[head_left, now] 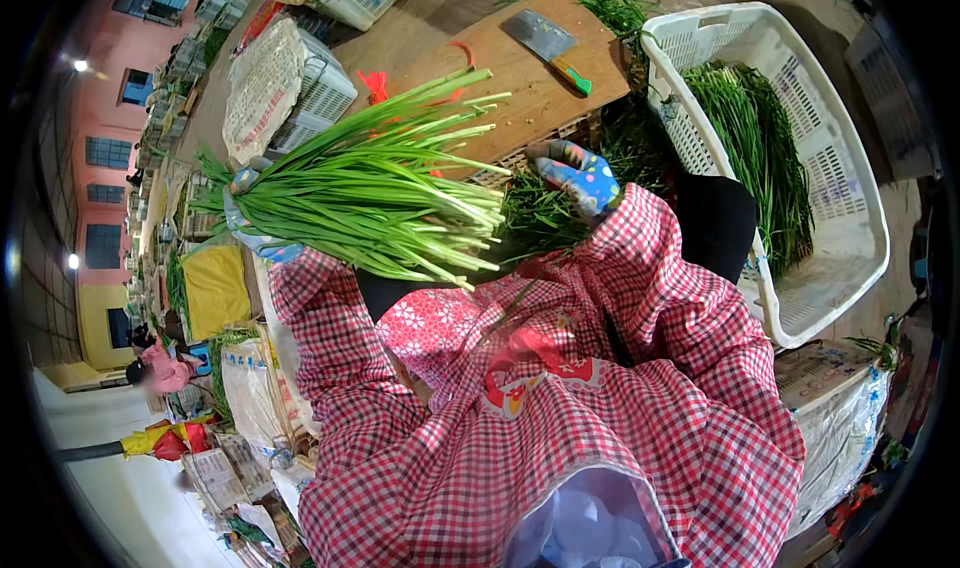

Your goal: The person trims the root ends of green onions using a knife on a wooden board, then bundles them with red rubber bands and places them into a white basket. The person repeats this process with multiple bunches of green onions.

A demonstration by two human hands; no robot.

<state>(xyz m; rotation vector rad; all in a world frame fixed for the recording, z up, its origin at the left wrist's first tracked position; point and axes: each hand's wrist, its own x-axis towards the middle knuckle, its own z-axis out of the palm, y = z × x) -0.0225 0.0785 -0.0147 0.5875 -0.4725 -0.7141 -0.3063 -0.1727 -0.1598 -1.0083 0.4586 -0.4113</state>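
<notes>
My left hand (251, 211), in a blue patterned glove, grips a large bunch of green leafy stalks (375, 200), perhaps garlic chives, near its leafy end; the pale cut ends point right. My right hand (576, 174), in a blue glove with coloured dots, is above loose dark green leaves (544, 208), its fingers curled; whether it holds anything is unclear. Beyond the hands a cleaver (544, 39) with a wooden and green handle lies on a wooden board (517, 110). Red ties (373, 86) lie by the board's left side, partly behind the bunch.
On the right stands a white plastic crate (832, 283) with bundled greens (757, 148). At upper left a woven sack (262, 91) leans over another crate (326, 87). A yellow cloth (217, 290) lies at left. Farther off is a person in pink (166, 369) among many crates.
</notes>
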